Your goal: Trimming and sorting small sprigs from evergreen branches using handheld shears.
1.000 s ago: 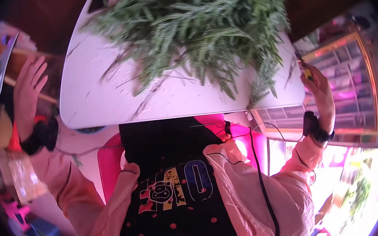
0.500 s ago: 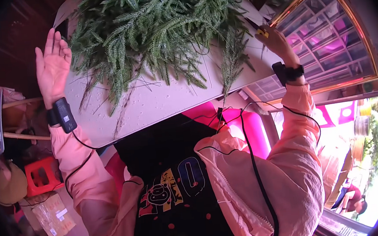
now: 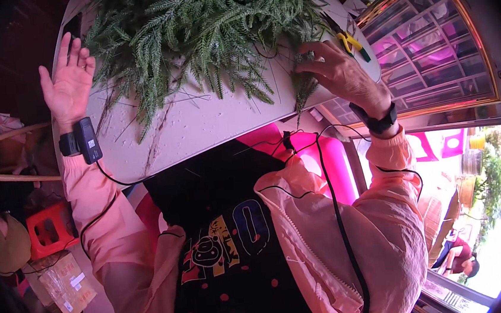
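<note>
In the head view, a heap of green branches fills the upper middle of the frame, lying on a pale table. They are feathery and fern-like, thickly set with short, narrow needles along thin stems. The colour runs from deep green in the shaded gaps to a paler, slightly silvery green on the upper sprays. The sprays overlap in many directions, and several tips hang loosely toward the near edge of the table. One narrow sprig droops apart from the main mass, right of centre. Thin brown twigs lie on the bare tabletop just below the heap.

At the upper left, the left hand is beside the branches, palm turned up, fingers loosely extended and holding nothing. Right of centre, the right hand is over the narrow sprig, its fingers bent and parted from the thumb, gripping nothing; whether the fingertips touch the needles I cannot tell. Just beyond it, near the table's right edge, lies a yellow-handled tool with dark blades.
</note>
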`<state>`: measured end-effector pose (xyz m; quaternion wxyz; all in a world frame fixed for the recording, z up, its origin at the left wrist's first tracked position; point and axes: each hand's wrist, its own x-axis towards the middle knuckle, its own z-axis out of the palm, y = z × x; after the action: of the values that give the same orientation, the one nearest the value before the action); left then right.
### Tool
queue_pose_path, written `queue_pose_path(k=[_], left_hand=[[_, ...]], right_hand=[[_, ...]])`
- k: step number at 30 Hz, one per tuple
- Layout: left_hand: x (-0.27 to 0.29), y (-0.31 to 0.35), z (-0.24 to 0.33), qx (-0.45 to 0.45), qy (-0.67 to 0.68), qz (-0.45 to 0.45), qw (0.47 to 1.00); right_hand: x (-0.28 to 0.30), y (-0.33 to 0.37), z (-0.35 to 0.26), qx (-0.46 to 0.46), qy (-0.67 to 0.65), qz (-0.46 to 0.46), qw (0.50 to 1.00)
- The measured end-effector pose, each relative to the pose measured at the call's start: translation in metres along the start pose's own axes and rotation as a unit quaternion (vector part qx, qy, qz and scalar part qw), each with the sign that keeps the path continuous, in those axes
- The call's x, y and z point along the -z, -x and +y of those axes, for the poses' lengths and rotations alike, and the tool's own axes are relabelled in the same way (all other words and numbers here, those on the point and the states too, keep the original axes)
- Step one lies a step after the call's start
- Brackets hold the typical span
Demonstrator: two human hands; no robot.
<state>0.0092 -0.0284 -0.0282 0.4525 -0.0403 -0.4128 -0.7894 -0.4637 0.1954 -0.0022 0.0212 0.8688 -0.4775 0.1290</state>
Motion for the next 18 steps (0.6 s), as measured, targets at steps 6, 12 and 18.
queue_pose_path(k=[6, 12, 18], left_hand=[[0.000, 0.006, 0.003, -0.004, -0.018, 0.002, 1.000], [-0.005, 0.000, -0.006, 0.001, -0.029, 0.011, 1.000], [-0.014, 0.008, -0.003, -0.026, -0.048, 0.062, 0.997]], right_hand=[[0.008, -0.013, 0.008, -0.025, -0.038, 0.076, 0.996], [0.043, -0.032, 0.037, -0.137, -0.143, 0.137, 0.971], [0.109, -0.134, -0.001, -0.116, -0.402, 0.189, 0.888]])
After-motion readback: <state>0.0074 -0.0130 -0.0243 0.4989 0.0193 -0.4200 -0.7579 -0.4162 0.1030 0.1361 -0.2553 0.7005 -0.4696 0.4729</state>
